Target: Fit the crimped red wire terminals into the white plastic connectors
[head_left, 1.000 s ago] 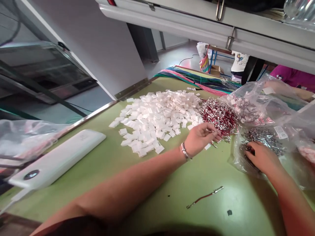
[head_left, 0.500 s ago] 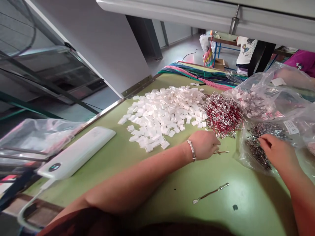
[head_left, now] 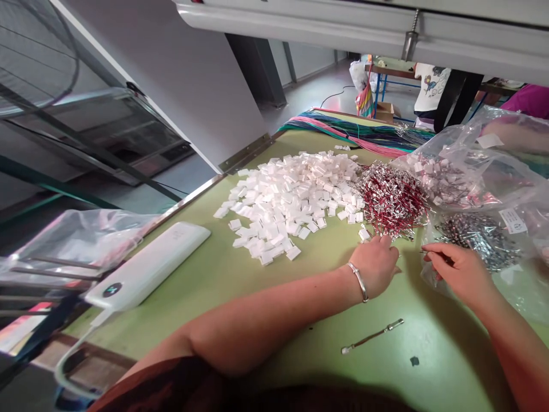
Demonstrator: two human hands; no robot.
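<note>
My left hand (head_left: pixel 377 266), with a bracelet on the wrist, is low over the green table (head_left: pixel 206 286), just in front of a pile of red wires with metal ends (head_left: pixel 392 197). Its fingers are bent and what they hold is hidden. A white connector piece (head_left: pixel 364 233) lies just beyond it. My right hand (head_left: pixel 457 266) is pinched on a small thin dark piece (head_left: pixel 424 252) beside a clear bag of metal parts (head_left: pixel 480 234). One short wire with metal ends (head_left: pixel 373 336) lies nearer to me.
White connectors (head_left: pixel 287 200) are heaped left of the red wires. Long coloured wires (head_left: pixel 347 134) run along the far edge. A white power bank (head_left: pixel 150 263) with a cable lies left. More clear bags (head_left: pixel 454 166) cover the right. A person's printed shirt (head_left: pixel 430 86) shows behind.
My right hand has moved left from over the bag of metal parts, toward my left hand. My left hand has shifted slightly right and turned, and a white connector shows beyond it.
</note>
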